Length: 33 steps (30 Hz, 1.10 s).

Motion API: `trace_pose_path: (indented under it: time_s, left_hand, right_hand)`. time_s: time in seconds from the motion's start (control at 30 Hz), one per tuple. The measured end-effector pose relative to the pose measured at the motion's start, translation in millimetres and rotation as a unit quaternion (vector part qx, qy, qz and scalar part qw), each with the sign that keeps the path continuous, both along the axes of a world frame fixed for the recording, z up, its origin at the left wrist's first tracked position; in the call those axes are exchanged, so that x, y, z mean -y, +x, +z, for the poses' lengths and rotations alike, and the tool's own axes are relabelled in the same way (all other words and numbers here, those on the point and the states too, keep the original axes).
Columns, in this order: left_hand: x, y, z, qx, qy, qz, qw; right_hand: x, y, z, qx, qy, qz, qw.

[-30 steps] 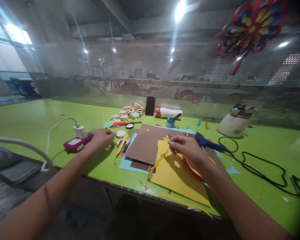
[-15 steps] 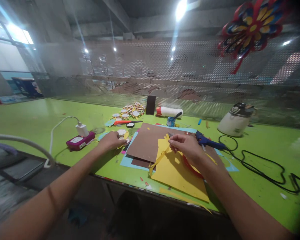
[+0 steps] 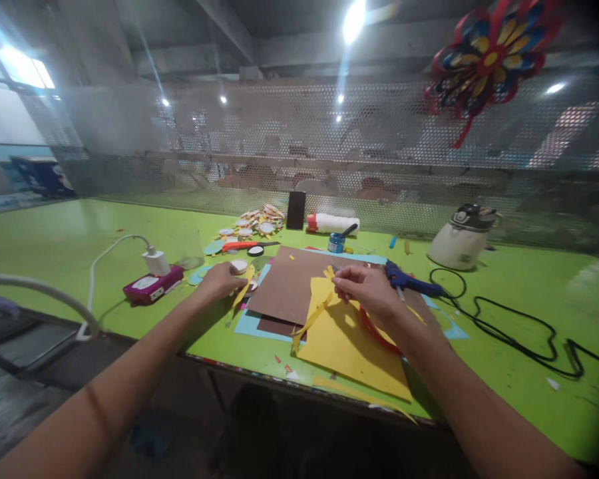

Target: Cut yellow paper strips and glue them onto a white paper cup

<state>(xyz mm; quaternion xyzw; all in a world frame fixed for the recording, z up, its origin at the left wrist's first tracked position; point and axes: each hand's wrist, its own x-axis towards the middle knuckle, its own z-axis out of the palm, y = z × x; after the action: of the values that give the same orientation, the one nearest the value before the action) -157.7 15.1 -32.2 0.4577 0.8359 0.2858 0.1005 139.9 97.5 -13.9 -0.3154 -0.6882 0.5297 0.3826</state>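
My left hand [image 3: 218,282] is closed at the left of the paper stack, its fingertips pinching a narrow yellow paper piece [image 3: 244,287]. White round discs [image 3: 239,266] lie right beside these fingers. My right hand [image 3: 359,285] hovers over a yellow paper sheet [image 3: 349,346], thumb and fingers pressed together on a small yellow paper strip [image 3: 329,271]. Under the right wrist shows a red-orange curved handle [image 3: 374,329], partly hidden. Brown sheets [image 3: 282,286] and light blue sheets [image 3: 252,322] lie beneath the yellow one.
A blue glue gun [image 3: 412,283] with a black cable lies at the right, before a white kettle [image 3: 462,239]. Behind the sheets are a blue jar [image 3: 336,243], a white roll [image 3: 333,224], a red cutter [image 3: 242,245] and piled round paper pieces [image 3: 264,219]. A purple power strip [image 3: 152,286] sits left.
My left hand has raised and tilted the yellow paper piece off the discs. My right hand keeps its pinch over the yellow sheet. The whole view has shifted slightly.
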Motion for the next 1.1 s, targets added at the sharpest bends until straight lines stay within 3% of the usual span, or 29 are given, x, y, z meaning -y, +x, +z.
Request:
trace_pose_path:
  time_s: [0.2, 0.53, 0.7, 0.8, 0.93, 1.1]
  left_hand:
    - [1, 5, 0.3, 0.005, -0.006, -0.013, 1.0]
    - [4, 5, -7.6, 0.016, 0.074, 0.024, 0.997]
    - [6, 3, 7.0, 0.039, 0.125, 0.035, 0.991]
    - [6, 10, 24.0, 0.082, 0.14, -0.007, 0.987]
    - [-2, 39, 43.1, 0.161, 0.144, -0.122, 0.969]
    - [-28, 84, 48.6, 0.202, 0.117, -0.246, 0.941]
  right_hand:
    - [-3, -1, -3.0, 0.003, 0.006, 0.0, 1.0]
    - [3, 1, 5.0, 0.004, 0.01, 0.003, 1.0]
    - [1, 1, 1.7, 0.002, 0.007, 0.005, 1.0]
    - [0, 0, -1.2, -0.005, 0.002, 0.003, 1.0]
    - [5, -1, 2.3, -0.025, 0.002, 0.001, 1.0]
    - [13, 1, 14.0, -0.039, 0.014, -0.029, 0.999]
